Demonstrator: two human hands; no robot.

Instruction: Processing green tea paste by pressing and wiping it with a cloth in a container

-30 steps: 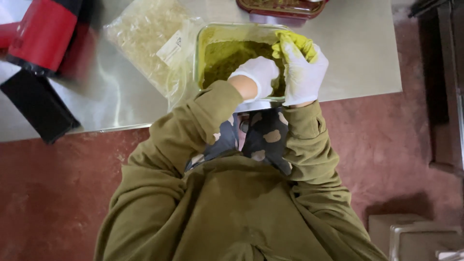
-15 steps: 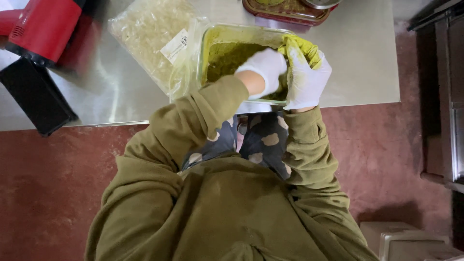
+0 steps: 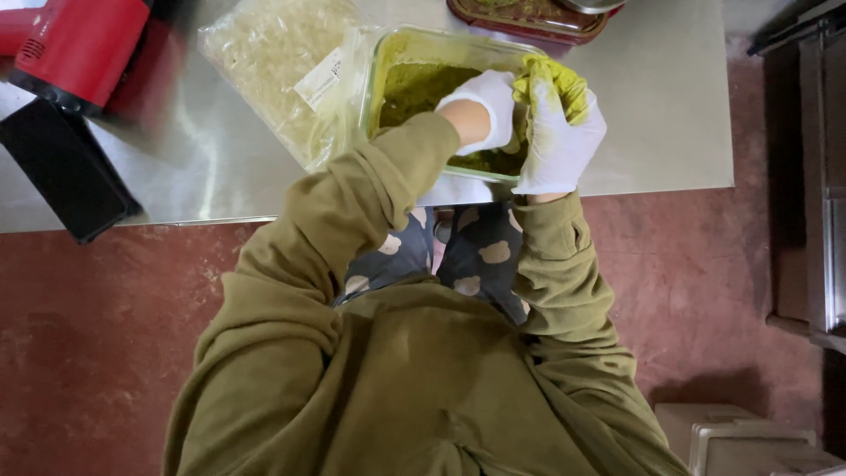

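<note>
Both gloved hands — left hand [image 3: 485, 110], right hand [image 3: 557, 132] — together, seemingly curled.

- Two gloved hands: left hand [image 3: 483, 110], right hand [image 3: 557, 132].
- One green-filled container [image 3: 414, 75] under them.
- One clear bag [image 3: 282, 70] left of them.
- One red appliance [image 3: 84, 48] farther left.

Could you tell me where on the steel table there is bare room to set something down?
Bare steel table lies right of the clear container of green paste, out to the table's right edge. Another strip runs along the near edge between the black object and the plastic bag. It is crowded around both gloved hands, left hand and right hand.
</note>
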